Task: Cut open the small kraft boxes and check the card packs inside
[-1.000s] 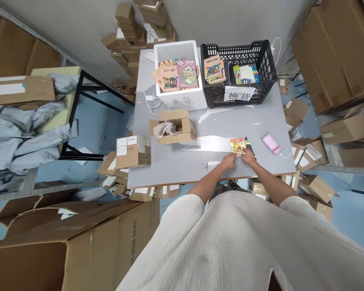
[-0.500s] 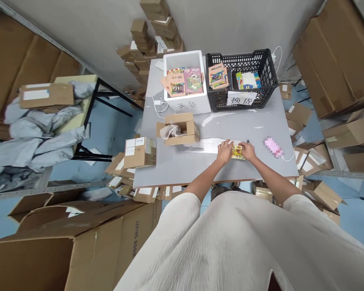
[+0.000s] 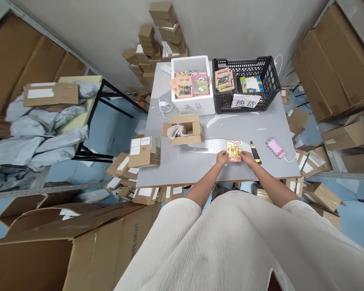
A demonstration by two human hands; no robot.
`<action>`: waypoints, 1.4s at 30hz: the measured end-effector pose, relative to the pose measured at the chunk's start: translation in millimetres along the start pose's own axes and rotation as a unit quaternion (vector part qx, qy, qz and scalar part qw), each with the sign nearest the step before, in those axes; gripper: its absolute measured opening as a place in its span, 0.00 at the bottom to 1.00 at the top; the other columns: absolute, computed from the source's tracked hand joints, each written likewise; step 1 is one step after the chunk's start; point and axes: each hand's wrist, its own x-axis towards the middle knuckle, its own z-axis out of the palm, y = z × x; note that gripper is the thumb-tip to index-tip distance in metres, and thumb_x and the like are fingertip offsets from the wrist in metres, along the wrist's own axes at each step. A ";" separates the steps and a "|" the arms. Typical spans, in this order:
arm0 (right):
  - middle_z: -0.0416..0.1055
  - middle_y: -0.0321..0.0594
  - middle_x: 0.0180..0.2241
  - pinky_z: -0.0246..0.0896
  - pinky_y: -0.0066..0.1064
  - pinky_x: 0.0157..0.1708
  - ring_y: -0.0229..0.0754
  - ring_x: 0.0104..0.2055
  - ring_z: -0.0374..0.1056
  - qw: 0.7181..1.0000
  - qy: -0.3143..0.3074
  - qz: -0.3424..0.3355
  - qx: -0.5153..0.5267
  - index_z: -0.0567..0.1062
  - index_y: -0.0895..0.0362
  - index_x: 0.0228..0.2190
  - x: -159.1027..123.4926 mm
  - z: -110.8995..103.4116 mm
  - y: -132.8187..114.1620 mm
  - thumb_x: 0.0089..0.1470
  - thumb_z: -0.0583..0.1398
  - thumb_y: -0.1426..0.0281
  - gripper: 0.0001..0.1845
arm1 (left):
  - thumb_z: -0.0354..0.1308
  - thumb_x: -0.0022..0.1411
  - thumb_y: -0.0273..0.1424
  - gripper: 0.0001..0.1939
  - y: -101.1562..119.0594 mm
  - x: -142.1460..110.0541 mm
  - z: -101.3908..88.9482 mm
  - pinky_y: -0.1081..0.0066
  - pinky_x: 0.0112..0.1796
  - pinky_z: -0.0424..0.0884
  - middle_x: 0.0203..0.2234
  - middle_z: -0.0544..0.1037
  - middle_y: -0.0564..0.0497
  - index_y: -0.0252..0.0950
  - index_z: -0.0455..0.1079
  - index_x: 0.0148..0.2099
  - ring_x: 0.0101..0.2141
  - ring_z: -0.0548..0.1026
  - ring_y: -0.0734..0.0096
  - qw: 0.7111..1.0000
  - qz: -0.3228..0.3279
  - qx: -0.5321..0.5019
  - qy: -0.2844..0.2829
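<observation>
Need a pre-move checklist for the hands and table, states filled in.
1. Left hand on the printed item's left edge: ok.
2. Right hand on its right edge: ok.
3. Black-and-yellow tool lying clear of both hands: ok.
4. Blade retracted on that tool: cannot tell, too small.
5. Small carton open at the top: ok.
6. Carton empty: not ok, crumpled wrapping in it.

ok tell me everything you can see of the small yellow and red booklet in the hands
The small booklet looks like printed paper or card, rectangular, with a busy yellow picture in the middle, a red band along the near edge and red patterning at the far edge. The left hand grips its left side, the right hand its right side. It appears closed, over the grey table; whether they touch is unclear.
</observation>
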 end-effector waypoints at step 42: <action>0.82 0.40 0.31 0.71 0.37 0.39 0.49 0.36 0.77 0.985 0.069 -0.159 0.010 0.78 0.54 0.38 -16.3 19.6 -54.1 0.54 0.65 0.57 0.15 | 0.69 0.61 0.34 0.05 35.1 3.0 -37.1 0.63 0.53 0.74 0.37 0.85 0.47 0.39 0.79 0.38 0.45 0.82 0.60 0.993 0.094 -0.014 0.069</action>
